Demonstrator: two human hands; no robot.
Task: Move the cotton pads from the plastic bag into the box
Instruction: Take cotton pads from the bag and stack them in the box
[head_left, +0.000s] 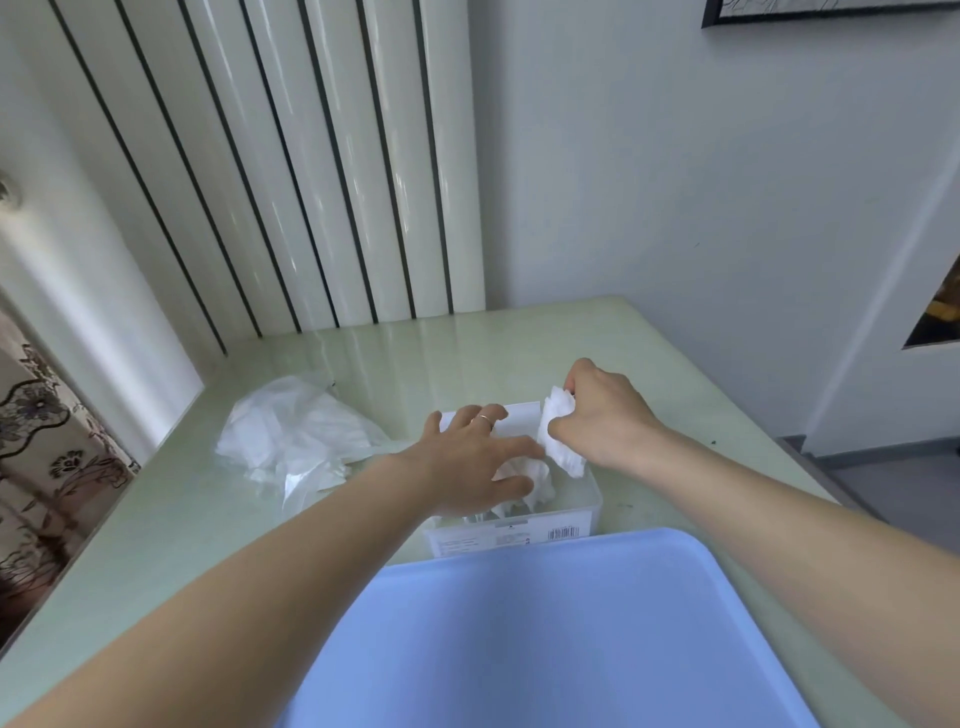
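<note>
Head view, the only one: much of the clear plastic box (589, 496) at the centre of the frame is hidden. The left hand (467, 462) covers its left half, and a blue tray (550, 634) filling the lower middle of the frame cuts off its bottom edge; a barcode label shows on the near wall. How many cotton pads (535, 480) already lie inside is hard to make out, since they blur into one white heap under the fingers. The plastic bag (291, 436) lies crumpled at centre left on the pale green table (519, 338), just left of the box; whether pads remain in it cannot be told through the wrinkled film.

Both forearms reach in from the bottom corners of the frame. The left hand lies palm down over the box with fingers spread and fairly straight, a ring on one finger, its fingertips on the heap of pads inside. The right hand (605, 415) is at the upper right of the box, fingers curled, pinching a stack of cotton pads (558, 434) that hangs over the box's right rim.
</note>
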